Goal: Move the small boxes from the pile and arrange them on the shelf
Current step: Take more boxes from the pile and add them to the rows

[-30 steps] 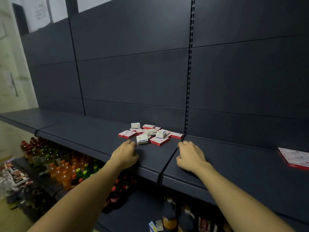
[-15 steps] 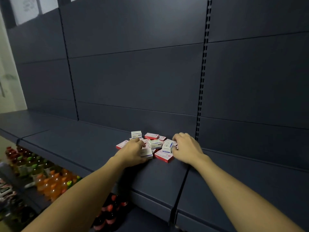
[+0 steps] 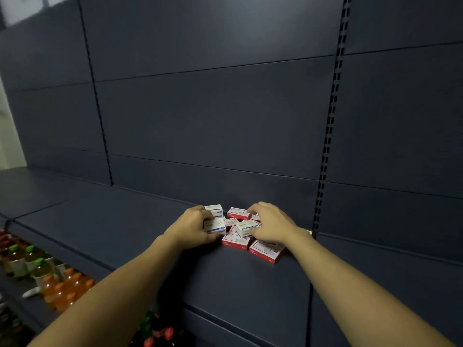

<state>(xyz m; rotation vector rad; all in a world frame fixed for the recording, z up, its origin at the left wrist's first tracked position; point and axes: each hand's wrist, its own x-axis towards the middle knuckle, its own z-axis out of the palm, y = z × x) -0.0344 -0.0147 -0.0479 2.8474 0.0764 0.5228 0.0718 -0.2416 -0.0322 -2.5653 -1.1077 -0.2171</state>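
While both hands dig into the pile of small boxes [image 3: 244, 230] on the dark shelf [image 3: 125, 221], loose neighbours could be knocked askew. Left hand [image 3: 191, 227] grips a white box [image 3: 215, 226]; right hand [image 3: 271, 225] curls over another white box [image 3: 246, 229], pinching it.

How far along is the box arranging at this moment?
Nothing looks arranged yet: the small boxes lie in a loose pile on the shelf, by the slotted upright. In hand: the left hand grips a white box at the pile's left edge, and the right hand curls over another white box. Left: lifting boxes out and lining all of them up.
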